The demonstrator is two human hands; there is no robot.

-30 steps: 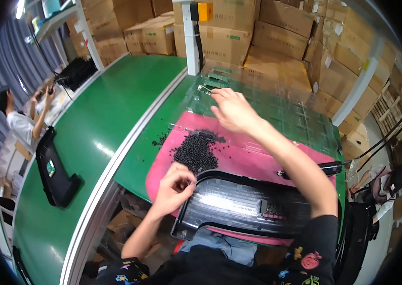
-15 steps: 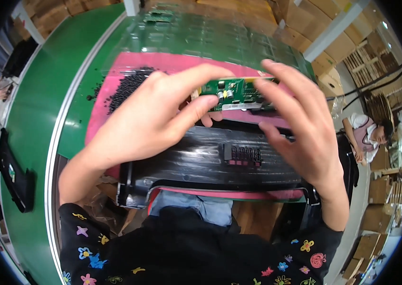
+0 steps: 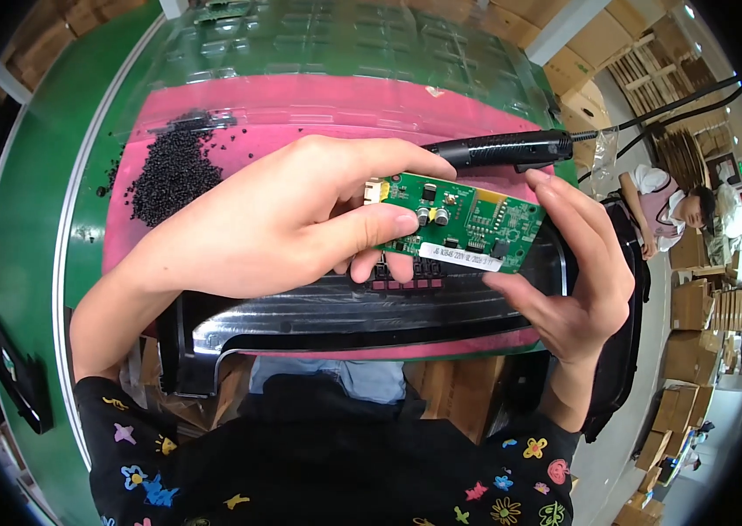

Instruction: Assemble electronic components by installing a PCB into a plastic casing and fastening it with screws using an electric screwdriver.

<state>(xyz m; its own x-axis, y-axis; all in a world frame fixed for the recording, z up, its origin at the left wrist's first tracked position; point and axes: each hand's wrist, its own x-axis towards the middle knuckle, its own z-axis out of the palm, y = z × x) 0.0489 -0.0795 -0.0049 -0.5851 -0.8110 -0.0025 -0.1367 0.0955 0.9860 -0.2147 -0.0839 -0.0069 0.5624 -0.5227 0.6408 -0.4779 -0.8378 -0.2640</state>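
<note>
Circuit board (image 3: 463,221): I'm seeing it hanging over far edge of black panel (image 3: 318,312), long axis running left to right, right end slanting nearward. Left hand (image 3: 288,219): pinching left end, thumb on top. Right hand (image 3: 592,279): standing half open about right end; contact I'm not discerning.

Green tabletop (image 3: 90,254), pale metal rail (image 3: 59,263) along its left edge, 2nd green bench (image 3: 24,237) past that. White post (image 3: 568,31) by the far right corner, cardboard boxes (image 3: 581,66) behind, slatted wooden pallets (image 3: 643,74) beyond. Grey floor (image 3: 662,316) off the right edge, brown cartons (image 3: 691,307) stacked farther out.
</note>
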